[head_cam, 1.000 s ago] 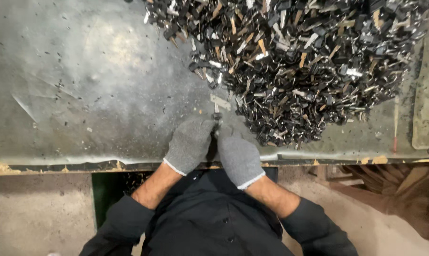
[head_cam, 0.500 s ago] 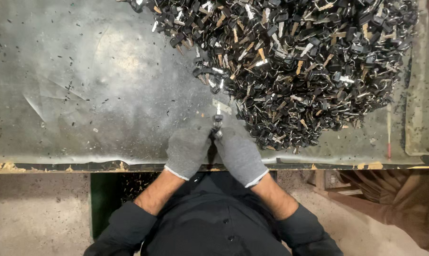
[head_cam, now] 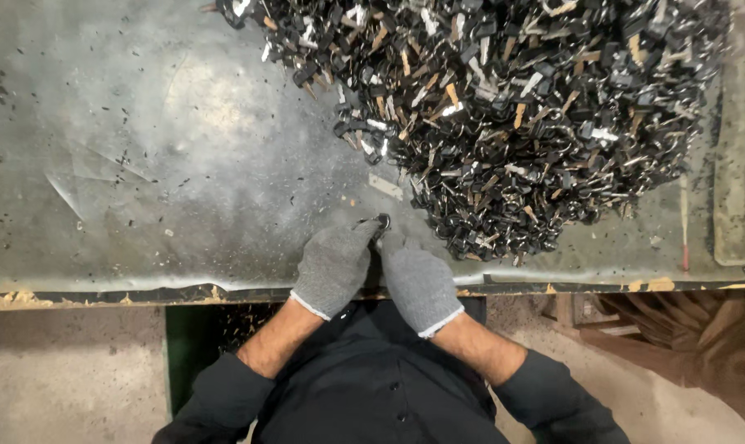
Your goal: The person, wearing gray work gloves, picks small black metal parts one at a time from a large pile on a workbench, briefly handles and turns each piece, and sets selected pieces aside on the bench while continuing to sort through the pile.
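Both hands have edged slightly toward the counter's near edge since half a second ago, still pressed together at the fingertips. Left hand [head_cam: 333,267] and right hand [head_cam: 419,279], in grey knit gloves, pinch one small dark part [head_cam: 380,222] between them, a ring-like metal loop showing at the top; the gloves hide the rest, so its full shape cannot be told. It is held just above the counter [head_cam: 142,164], right beside the foot of the pile [head_cam: 520,115] of black, tan and silver pieces that spreads across the far right. A flat pale strip [head_cam: 386,187] lies loose between hands and pile. Risks, judged from here: the tiny part could slip from thick glove tips and vanish among its look-alikes, or a nudge could send pile edge pieces sliding over the counter's torn near rim.
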